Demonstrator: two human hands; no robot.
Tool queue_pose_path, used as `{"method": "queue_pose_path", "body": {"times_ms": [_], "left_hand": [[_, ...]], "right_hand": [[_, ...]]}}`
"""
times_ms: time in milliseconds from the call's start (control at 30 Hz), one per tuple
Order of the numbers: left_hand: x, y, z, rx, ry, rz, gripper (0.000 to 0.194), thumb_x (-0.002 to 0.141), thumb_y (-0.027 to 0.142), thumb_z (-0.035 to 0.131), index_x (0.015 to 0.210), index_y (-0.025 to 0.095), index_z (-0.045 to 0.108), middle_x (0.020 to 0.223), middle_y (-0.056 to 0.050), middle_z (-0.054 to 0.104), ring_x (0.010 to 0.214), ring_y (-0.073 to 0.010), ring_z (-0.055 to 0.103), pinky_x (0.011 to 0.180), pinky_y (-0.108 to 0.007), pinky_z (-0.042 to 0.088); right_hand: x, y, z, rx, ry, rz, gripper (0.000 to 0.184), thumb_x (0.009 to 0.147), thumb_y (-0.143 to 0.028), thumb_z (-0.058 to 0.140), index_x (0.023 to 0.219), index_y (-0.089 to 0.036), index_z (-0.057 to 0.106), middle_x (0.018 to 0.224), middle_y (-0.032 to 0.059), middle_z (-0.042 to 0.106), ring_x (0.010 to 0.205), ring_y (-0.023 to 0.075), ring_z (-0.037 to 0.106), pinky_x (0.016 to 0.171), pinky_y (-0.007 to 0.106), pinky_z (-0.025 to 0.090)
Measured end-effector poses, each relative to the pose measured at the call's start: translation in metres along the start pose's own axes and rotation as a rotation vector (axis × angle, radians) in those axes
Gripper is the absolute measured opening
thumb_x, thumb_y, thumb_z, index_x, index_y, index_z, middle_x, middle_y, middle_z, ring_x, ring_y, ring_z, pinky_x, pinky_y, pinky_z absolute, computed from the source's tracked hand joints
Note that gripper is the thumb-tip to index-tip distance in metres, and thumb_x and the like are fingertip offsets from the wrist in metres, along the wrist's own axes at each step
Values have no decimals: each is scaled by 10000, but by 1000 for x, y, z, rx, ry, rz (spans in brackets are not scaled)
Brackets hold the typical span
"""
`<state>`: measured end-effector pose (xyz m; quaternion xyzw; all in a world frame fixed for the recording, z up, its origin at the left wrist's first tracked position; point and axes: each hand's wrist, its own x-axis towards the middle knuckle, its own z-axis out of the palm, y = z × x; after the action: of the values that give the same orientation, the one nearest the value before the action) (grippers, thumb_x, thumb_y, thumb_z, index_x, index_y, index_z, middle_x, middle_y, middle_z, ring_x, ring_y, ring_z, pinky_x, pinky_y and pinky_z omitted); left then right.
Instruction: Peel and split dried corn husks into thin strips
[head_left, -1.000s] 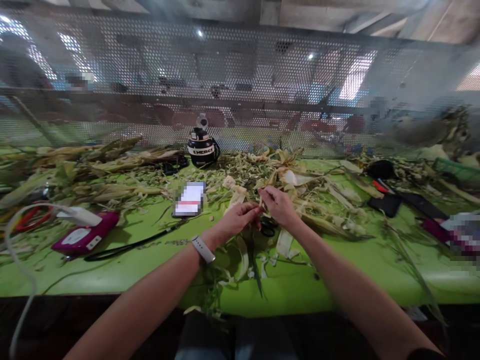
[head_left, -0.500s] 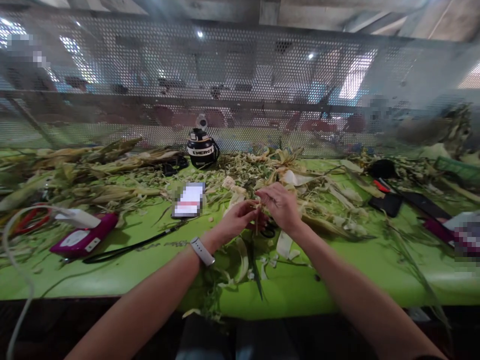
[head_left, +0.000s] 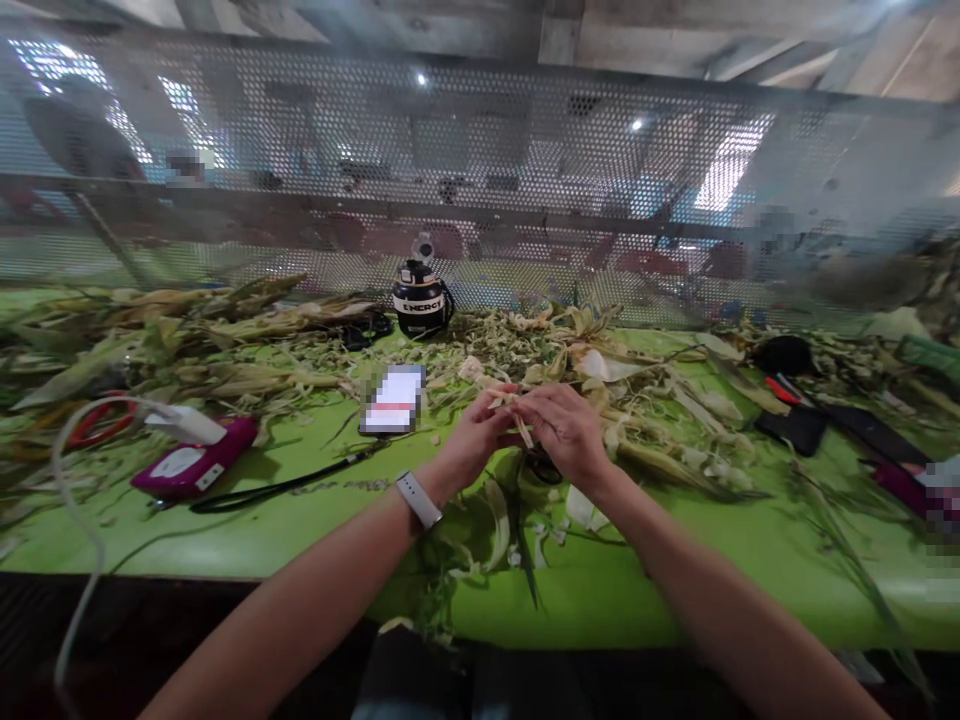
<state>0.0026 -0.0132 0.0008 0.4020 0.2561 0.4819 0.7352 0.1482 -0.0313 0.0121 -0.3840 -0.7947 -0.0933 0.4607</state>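
My left hand (head_left: 472, 445) and my right hand (head_left: 564, 428) meet over the middle of the green table (head_left: 300, 535), fingers pinched together on a thin strip of dried corn husk (head_left: 520, 425). A white watch (head_left: 418, 499) is on my left wrist. Black scissors (head_left: 541, 468) lie on the table just under my right hand, partly hidden. Loose husk scraps (head_left: 480, 520) lie in front of my hands near the table edge.
Corn husk piles (head_left: 225, 340) cover the back of the table. A black bottle (head_left: 420, 300) stands by the perforated metal screen (head_left: 480, 180). A phone (head_left: 391, 400), a magenta case (head_left: 191, 465) with white cable, a black lanyard (head_left: 285, 487) and dark tools (head_left: 799, 425) lie around.
My hands stay together on the husk strip, shifting slightly; the left fingers have closed in nearer the right. The camera has tilted a little, moving the whole scene rightward.
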Motion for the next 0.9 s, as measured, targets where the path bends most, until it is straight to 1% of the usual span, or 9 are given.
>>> {"method": "queue_pose_path", "body": {"times_ms": [200,300,400,500,600,667,767,833,900], "left_hand": [[2,0,1,-211,32,7,510,655,136,707,1115,223,505,713,44,631,596,-89,588,631,-245,483],[4,3,1,-293,33,-48,304,664,118,667,946,184,575,665,37,624,574,-91,580,605,-233,474],[5,5,2,-344,-21,-128,97,694,187,656,765,137,614,609,15,610,568,-98,572,605,-238,480],[4,4,2,-314,-32,-73,139,683,204,707,788,124,663,681,-4,651,600,-81,577,609,-201,469],[4,2,1,-252,-43,4,195,652,220,760,811,132,690,752,-14,674,637,-67,584,607,-169,454],[5,1,0,-208,-67,31,202,653,258,768,793,132,694,745,-12,669,651,-66,586,627,-173,461],[5,-1,0,-132,-107,28,229,644,284,776,792,130,693,802,-27,678,707,-87,603,669,-200,477],[5,-2,0,-95,-111,8,252,621,288,790,789,131,688,809,-27,678,709,-95,605,672,-211,481],[5,-2,0,-75,-86,4,266,600,294,802,776,135,680,772,-16,668,684,-92,597,654,-210,480]], "right_hand": [[-2,-4,3,6,18,-30,184,881,-248,536,973,-244,695,928,56,680,867,184,591,775,333,461],[-2,-2,2,-7,19,-25,176,878,-261,543,962,-255,697,920,48,683,853,183,593,764,337,451],[-2,-1,1,-33,-4,-30,160,872,-270,553,927,-253,702,932,47,686,872,187,591,774,344,440],[-1,-4,0,-39,-23,-40,146,865,-255,555,894,-253,698,955,45,685,910,192,590,793,349,434],[1,-9,-5,47,-15,-64,135,839,-221,564,919,-238,672,982,51,674,955,197,588,821,352,442],[2,-11,-8,109,39,-17,141,825,-210,557,935,-218,644,979,64,658,966,204,580,843,361,449],[3,-8,-10,92,149,155,115,830,-227,529,910,-195,605,924,79,621,926,215,565,838,374,454],[4,-3,-9,63,112,238,103,833,-260,536,884,-188,588,880,78,603,889,218,562,805,365,460],[5,2,-7,54,24,256,109,835,-293,552,840,-189,583,844,71,602,861,215,562,785,353,459]]}}
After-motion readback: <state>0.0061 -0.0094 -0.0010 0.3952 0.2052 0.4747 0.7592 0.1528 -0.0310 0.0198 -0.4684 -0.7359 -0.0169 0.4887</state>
